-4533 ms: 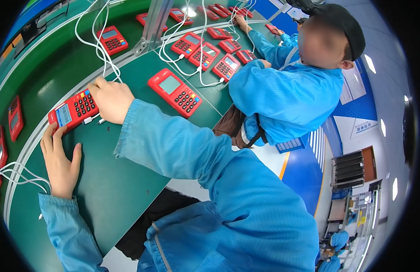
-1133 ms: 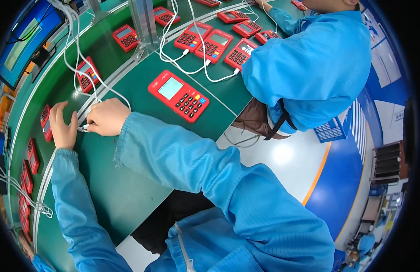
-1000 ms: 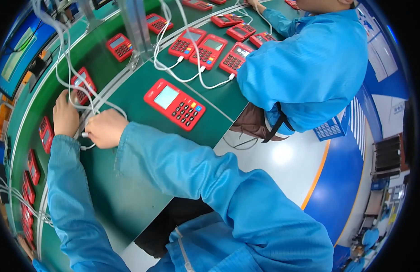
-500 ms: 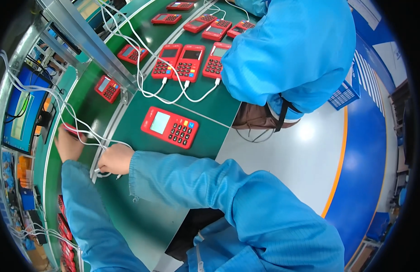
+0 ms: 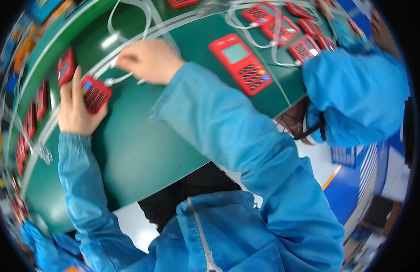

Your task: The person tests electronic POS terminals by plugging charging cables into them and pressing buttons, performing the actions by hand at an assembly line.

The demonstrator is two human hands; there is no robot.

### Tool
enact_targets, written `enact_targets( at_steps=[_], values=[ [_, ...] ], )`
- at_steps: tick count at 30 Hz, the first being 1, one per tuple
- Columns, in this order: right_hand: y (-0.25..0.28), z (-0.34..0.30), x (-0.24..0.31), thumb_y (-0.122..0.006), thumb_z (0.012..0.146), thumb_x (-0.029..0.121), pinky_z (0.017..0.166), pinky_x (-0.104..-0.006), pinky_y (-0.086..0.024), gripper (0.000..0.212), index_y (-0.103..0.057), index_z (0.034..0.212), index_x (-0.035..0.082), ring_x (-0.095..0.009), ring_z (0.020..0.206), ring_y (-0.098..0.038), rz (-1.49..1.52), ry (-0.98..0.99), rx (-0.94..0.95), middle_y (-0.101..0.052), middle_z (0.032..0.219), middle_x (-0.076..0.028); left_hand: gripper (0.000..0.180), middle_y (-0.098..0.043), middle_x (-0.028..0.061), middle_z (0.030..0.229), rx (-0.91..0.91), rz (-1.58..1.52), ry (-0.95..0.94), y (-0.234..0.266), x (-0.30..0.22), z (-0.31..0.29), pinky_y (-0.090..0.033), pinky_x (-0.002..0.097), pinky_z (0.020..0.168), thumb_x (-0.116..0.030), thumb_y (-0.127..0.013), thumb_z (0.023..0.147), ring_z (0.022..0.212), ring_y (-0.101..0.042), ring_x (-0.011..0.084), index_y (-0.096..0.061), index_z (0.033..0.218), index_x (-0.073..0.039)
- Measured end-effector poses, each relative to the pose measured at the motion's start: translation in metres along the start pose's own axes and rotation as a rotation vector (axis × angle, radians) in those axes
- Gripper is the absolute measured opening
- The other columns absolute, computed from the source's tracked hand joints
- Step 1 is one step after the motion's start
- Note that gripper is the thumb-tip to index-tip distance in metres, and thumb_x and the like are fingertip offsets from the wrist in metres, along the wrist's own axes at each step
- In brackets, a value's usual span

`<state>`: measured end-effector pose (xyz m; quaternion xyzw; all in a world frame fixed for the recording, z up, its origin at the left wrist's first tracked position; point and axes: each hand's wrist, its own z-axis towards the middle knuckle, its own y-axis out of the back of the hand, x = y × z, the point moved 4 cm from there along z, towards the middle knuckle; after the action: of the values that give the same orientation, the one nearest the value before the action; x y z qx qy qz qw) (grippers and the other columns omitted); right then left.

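My left hand point(image 5: 81, 109) grips a red handheld card terminal point(image 5: 97, 94) with dark keys, its fingers covering part of it. A white plug point(image 5: 109, 82) sits against the terminal's edge, with a cable running from it toward my right hand. Slightly blurred, my right hand point(image 5: 148, 61) is closed in a pinch around white cable near the table's pale rail. Another red terminal point(image 5: 66, 68) stands just behind my left fingertips. Right of my right hand, a larger-looking red terminal point(image 5: 241, 63) lies face up on the green table point(image 5: 142, 145).
More red terminals point(image 5: 30, 121) line the left side by a bundle of white cables point(image 5: 39, 152). At upper right, several terminals point(image 5: 273, 25) have white cables attached. A co-worker in a blue sleeve point(image 5: 355, 95) is at the right; another blue sleeve point(image 5: 35, 240) shows at lower left.
The view has swung left. My left hand has come back from the far side with a card terminal, now close to my right hand, which still pinches white cable.
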<state>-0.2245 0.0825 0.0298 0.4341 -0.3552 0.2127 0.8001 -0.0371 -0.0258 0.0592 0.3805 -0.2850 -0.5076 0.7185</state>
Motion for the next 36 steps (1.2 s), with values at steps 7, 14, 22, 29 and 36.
enact_targets(
  at_steps=[7, 14, 22, 29, 36],
  values=[
    [-0.015, -0.011, 0.034, -0.071, 0.088, 0.026, 0.058, -0.0297, -0.046, 0.021, -0.074, 0.096, 0.007, -0.017, 0.064, -0.063, -0.043, 0.117, 0.093, -0.068, 0.075, -0.009, 0.091, -0.060, 0.0081, 0.117, -0.096, 0.017, -0.095, 0.011, 0.003, -0.031, -0.046, 0.0396, 0.093, -0.022, -0.086, 0.057, 0.103, -0.059, 0.0280, -0.051, 0.139, -0.009],
    [-0.017, -0.015, 0.022, -0.068, 0.090, 0.020, 0.069, -0.0275, -0.051, 0.018, -0.073, 0.098, 0.004, -0.013, 0.076, -0.066, 0.211, -0.085, 0.264, -0.070, 0.084, -0.007, 0.082, -0.064, 0.0088, 0.115, -0.126, -0.084, -0.186, 0.014, 0.002, -0.034, -0.047, 0.0390, 0.091, -0.021, -0.087, 0.053, 0.102, -0.061, 0.0276, -0.059, 0.129, -0.008],
    [-0.014, -0.016, 0.040, -0.070, 0.087, 0.020, 0.061, -0.0335, -0.046, 0.016, -0.075, 0.090, 0.006, -0.021, 0.069, -0.060, -0.079, 0.135, 0.202, -0.062, 0.076, -0.007, 0.077, -0.063, 0.0061, 0.114, -0.097, -0.091, -0.185, 0.016, -0.003, -0.033, -0.049, 0.0385, 0.087, -0.021, -0.087, 0.052, 0.100, -0.060, 0.0263, -0.062, 0.124, -0.010],
    [-0.011, -0.019, 0.050, -0.071, 0.085, 0.020, 0.061, -0.0365, -0.047, 0.015, -0.075, 0.087, 0.006, -0.025, 0.067, -0.060, -0.161, 0.230, 0.143, -0.062, 0.073, -0.008, 0.077, -0.063, 0.0095, 0.111, -0.083, -0.094, -0.211, 0.019, -0.007, -0.032, -0.051, 0.0386, 0.085, -0.018, -0.086, 0.052, 0.096, -0.061, 0.0279, -0.062, 0.124, -0.004],
    [-0.001, -0.017, 0.038, -0.073, 0.084, 0.026, 0.068, -0.0334, -0.054, 0.033, -0.070, 0.110, 0.007, -0.025, 0.075, -0.067, -0.208, 0.270, -0.174, -0.070, 0.097, -0.012, 0.080, -0.059, 0.0123, 0.116, -0.118, -0.085, -0.029, 0.014, 0.020, -0.032, -0.051, 0.0404, 0.089, -0.024, -0.084, 0.059, 0.102, -0.060, 0.0318, -0.056, 0.132, -0.007]
  ],
)
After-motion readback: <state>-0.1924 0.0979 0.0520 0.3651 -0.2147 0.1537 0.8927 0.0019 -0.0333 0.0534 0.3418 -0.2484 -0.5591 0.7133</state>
